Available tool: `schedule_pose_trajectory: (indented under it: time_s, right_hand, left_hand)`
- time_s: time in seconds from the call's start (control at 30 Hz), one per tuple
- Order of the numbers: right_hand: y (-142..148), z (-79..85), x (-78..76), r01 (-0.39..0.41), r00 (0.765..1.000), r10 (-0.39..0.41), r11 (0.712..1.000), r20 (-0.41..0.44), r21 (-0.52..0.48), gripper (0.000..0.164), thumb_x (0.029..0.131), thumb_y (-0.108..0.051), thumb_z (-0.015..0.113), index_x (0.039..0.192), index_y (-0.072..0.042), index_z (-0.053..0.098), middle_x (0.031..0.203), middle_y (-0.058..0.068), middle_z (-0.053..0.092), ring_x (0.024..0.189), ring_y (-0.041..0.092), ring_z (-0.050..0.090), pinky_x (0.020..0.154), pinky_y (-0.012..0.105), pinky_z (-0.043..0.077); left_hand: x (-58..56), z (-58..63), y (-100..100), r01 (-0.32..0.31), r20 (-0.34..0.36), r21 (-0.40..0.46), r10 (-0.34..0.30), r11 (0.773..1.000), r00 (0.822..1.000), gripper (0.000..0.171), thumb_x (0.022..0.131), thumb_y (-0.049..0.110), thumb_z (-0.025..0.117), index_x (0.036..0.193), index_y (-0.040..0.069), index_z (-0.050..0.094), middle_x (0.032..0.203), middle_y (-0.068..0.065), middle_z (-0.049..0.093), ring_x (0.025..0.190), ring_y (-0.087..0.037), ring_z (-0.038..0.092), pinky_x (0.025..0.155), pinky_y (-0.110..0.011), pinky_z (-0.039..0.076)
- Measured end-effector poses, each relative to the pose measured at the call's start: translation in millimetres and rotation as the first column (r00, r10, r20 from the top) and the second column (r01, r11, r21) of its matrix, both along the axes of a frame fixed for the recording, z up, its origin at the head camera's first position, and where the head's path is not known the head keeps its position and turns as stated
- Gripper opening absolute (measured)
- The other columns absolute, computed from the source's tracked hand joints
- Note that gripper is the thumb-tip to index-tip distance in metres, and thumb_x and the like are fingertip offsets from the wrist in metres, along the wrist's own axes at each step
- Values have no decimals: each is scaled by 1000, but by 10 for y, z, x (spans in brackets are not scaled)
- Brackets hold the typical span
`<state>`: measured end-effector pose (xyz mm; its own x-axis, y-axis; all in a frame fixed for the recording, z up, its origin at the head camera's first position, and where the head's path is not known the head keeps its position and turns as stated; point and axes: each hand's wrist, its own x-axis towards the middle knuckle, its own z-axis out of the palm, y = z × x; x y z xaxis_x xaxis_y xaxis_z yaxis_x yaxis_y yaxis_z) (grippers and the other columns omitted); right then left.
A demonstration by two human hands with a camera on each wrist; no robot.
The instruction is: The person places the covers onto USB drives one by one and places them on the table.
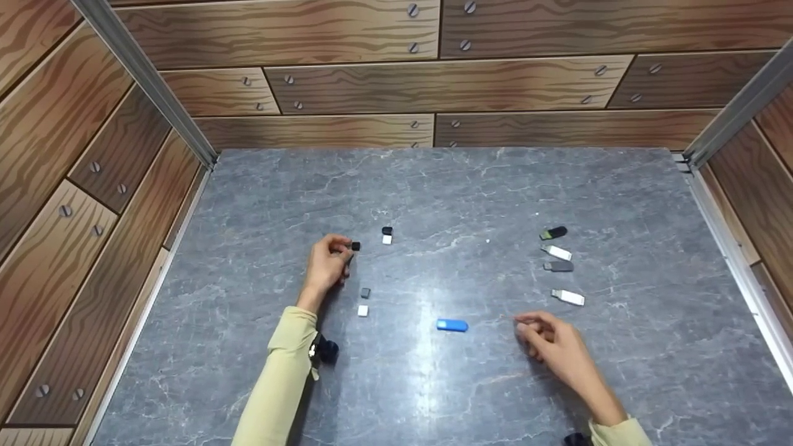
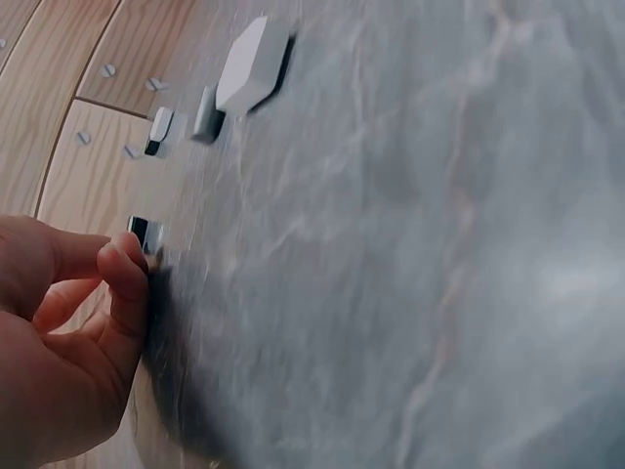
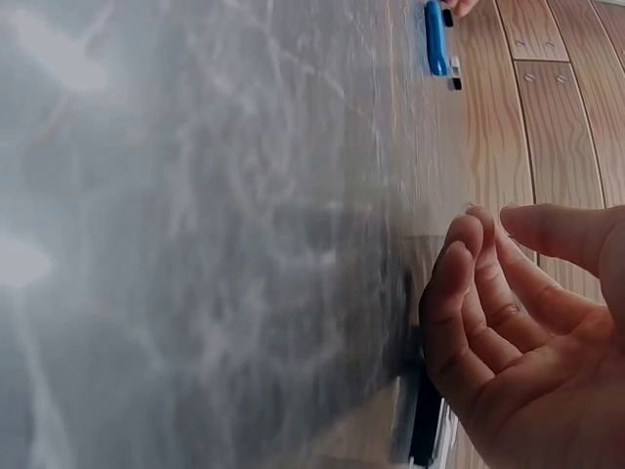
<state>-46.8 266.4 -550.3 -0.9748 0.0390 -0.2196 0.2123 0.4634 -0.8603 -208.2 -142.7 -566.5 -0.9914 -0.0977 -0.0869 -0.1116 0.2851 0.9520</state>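
Note:
My left hand (image 1: pixel 327 263) pinches a small black cap (image 1: pixel 355 246) at its fingertips, low over the table; in the left wrist view the black cap (image 2: pixel 139 232) shows just past the fingertips. Beyond it sit a black cap (image 1: pixel 387 230) and a white cap (image 1: pixel 387 240), end to end. Nearer lie a grey cap (image 1: pixel 365 292) and another white cap (image 1: pixel 363 311). My right hand (image 1: pixel 554 347) hovers with loosely bent fingers, nothing between them. To its left is a blue USB stick (image 1: pixel 452 325).
Several uncapped USB sticks form a column at the right: a black and green one (image 1: pixel 553 233), a white one (image 1: pixel 557 252), a grey one (image 1: pixel 559 266) and a second white one (image 1: pixel 568 297). Wood-patterned walls (image 1: pixel 433 87) enclose the grey marbled table (image 1: pixel 446 192).

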Motion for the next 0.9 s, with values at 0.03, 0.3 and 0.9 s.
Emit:
schedule_pose_trajectory:
  time_s: [0.03,0.3,0.9]
  right_hand:
    - [13,1,8,4,1000,-4,1000,-4,9,25,103,-14,68,123,1,72,87,7,72,59,7,59,54,22,52]
    - [131,-22,77,74,994,-70,996,-81,43,20,101,-10,70,117,1,75,82,4,72,55,4,55,52,21,49]
    - [351,-37,105,157,979,-135,977,-151,147,16,93,-12,80,105,-2,78,69,-10,64,54,-1,45,51,19,39]
  left_hand:
    - [-7,0,-11,8,2,-5,-8,1000,1000,23,95,-7,67,117,-8,67,86,-5,59,47,-10,52,38,-20,43]
    - [-38,-2,-57,66,2,-55,-66,996,998,29,94,-8,66,123,-8,68,85,-7,62,45,-9,52,37,-20,43]
    - [-52,4,-36,64,-47,-208,-75,976,996,27,91,-3,71,118,-3,73,83,-7,66,42,-3,48,38,-19,40]
